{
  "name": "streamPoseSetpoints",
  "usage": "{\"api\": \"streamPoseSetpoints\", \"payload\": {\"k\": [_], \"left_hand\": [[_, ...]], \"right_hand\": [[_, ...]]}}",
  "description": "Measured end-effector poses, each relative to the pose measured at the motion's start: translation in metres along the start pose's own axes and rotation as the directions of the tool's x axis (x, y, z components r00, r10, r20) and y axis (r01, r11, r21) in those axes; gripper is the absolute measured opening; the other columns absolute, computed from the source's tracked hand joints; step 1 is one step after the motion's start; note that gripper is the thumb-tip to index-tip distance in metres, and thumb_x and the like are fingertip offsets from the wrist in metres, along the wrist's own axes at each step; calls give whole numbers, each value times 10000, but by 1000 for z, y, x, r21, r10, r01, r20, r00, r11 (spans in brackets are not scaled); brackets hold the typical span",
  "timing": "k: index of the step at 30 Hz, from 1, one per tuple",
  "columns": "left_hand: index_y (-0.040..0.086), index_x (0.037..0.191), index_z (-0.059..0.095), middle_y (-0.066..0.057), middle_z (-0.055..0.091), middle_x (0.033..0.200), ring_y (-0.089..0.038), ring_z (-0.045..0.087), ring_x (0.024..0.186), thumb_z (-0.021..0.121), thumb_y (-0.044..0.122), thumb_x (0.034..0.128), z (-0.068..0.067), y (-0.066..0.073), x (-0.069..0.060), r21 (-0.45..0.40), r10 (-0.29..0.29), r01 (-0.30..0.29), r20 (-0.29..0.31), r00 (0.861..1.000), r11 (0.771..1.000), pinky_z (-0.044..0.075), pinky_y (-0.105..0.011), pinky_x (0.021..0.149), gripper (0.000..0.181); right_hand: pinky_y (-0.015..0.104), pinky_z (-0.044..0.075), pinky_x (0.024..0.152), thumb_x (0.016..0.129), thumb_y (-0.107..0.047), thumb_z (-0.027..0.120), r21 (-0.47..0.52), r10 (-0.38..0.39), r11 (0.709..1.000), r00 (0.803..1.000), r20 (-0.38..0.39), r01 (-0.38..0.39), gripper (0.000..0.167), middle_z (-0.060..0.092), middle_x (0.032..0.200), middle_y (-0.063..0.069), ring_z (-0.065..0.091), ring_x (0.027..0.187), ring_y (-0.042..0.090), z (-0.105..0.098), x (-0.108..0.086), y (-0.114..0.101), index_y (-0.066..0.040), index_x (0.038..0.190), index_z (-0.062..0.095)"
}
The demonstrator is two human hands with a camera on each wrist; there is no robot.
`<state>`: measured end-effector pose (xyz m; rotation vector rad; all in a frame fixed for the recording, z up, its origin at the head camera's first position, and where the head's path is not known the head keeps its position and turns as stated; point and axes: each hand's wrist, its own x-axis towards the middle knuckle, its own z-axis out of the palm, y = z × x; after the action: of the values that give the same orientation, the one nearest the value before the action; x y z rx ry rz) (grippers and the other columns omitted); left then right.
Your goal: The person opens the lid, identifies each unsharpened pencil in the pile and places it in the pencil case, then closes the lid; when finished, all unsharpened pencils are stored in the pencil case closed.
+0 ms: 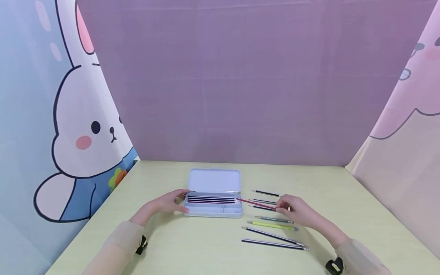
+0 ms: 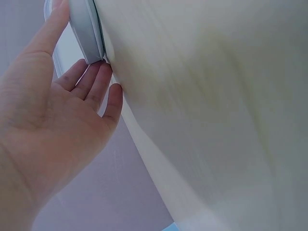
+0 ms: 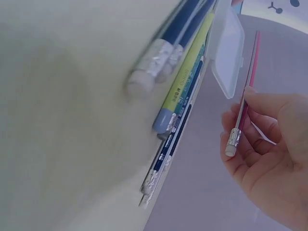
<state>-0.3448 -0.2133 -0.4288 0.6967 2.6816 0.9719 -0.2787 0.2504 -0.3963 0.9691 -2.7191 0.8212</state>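
Note:
A pale white-blue pencil case lies with its lid raised, and several dark pencils sit side by side in its rear compartment. My left hand holds the case's left end, thumb at the front corner and fingers at the back; the left wrist view shows the case end between them. Between thumb and fingers, my right hand pinches a red pencil near its white eraser end. Its other end reaches over the case's right side. In the right wrist view the red pencil is held above the table.
Right of the case several loose pencils lie roughly parallel: dark striped ones, a yellow-green one, a teal one and dark ones farther back. A purple backdrop rises behind the table.

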Motion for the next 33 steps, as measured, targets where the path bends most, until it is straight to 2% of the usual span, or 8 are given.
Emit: {"api": "streamPoseSetpoints", "payload": {"k": [7,21,33], "left_hand": [[25,1407,378,-159,474,1362,-324,464,1213,760,356,773,1,0,0,-7,-17,17,0,1000,1000,380,-517,1022,811],[18,1407,373,-167,478,1357,-330,461,1220,754,368,776,0,2,0,-6,-10,10,-3,1000,1000,377,-519,1025,816],[28,1409,374,-166,471,1367,-331,452,1232,751,358,781,1,3,-1,-3,-26,26,-6,1000,1000,366,-523,1034,804]], "right_hand": [[189,467,583,910,-169,613,-15,12,1000,1000,0,-12,89,585,797,-78,499,699,-16,4,15,1,-91,873,632],[191,454,581,897,-84,615,9,7,1000,999,-44,-7,36,577,814,-29,471,686,15,13,41,-6,-80,905,650],[203,453,603,913,-104,598,22,41,999,999,-19,-40,37,612,831,-16,483,705,46,24,63,-14,-90,922,631]]}}
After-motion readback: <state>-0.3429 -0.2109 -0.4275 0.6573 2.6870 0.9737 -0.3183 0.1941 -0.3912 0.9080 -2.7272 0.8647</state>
